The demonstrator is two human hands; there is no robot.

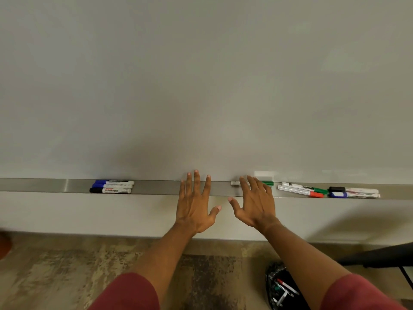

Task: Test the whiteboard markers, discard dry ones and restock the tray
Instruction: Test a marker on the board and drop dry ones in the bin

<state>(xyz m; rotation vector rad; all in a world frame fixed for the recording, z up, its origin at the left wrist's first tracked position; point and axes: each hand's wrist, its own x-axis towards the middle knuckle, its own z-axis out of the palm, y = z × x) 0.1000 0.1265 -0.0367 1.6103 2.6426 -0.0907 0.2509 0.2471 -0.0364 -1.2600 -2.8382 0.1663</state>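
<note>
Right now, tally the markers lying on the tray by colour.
Blue markers: 3
Black markers: 2
Green markers: 2, one partly behind the right hand
Red marker: 1
Total on the tray: 8

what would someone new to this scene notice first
Two bare, open hands reach toward the long metal marker tray under the blank grey whiteboard: the left hand mid-tray, the right hand beside it over a green-capped white marker. Three white markers with blue and black caps lie on the tray's left, and a looser pile of green, red, black and blue capped markers lies on its right.
</note>
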